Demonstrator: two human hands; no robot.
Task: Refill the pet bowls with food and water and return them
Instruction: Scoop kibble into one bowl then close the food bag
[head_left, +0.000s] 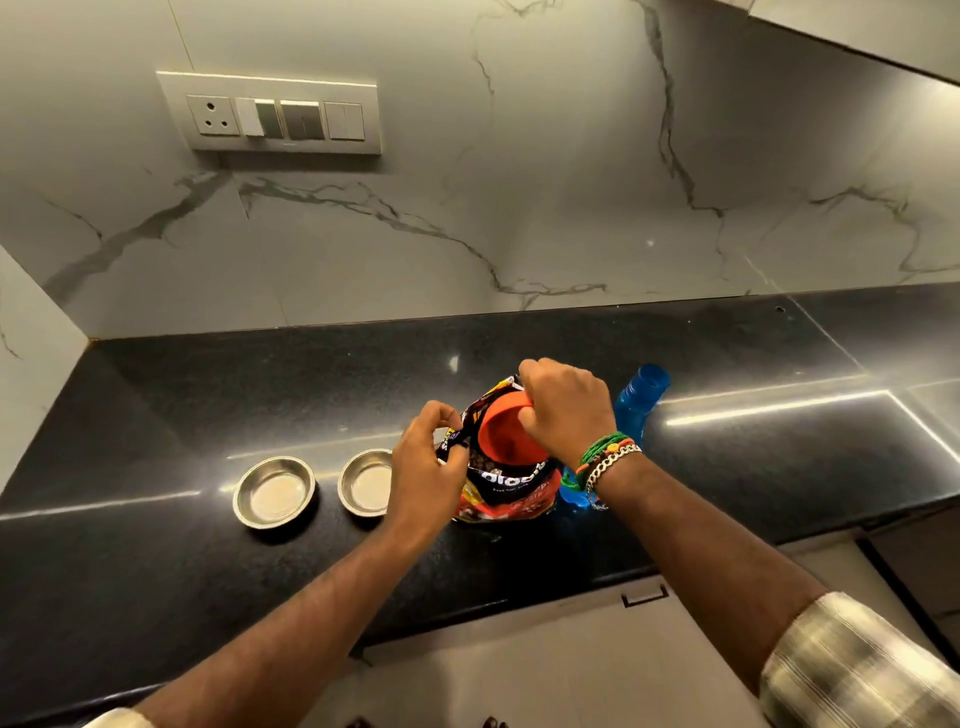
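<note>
Two small steel bowls stand on the black counter (156, 415): the left bowl (274, 491) in full view, the right bowl (363, 482) partly behind my left hand. Neither holds any kibble. A dark pet food bag (511, 491) stands upright to their right. My left hand (423, 467) pinches the bag's open rim. My right hand (563, 410) grips an orange cup (501, 431), tilted with its mouth down inside the bag's opening. Brown kibble shows in the bag. A blue water bottle (636, 402) stands behind my right wrist, partly hidden.
A marble wall rises behind the counter, with a switch panel (270, 114) at upper left. A side wall closes the left end. White cabinet fronts with a drawer handle (644, 597) lie below the counter's front edge.
</note>
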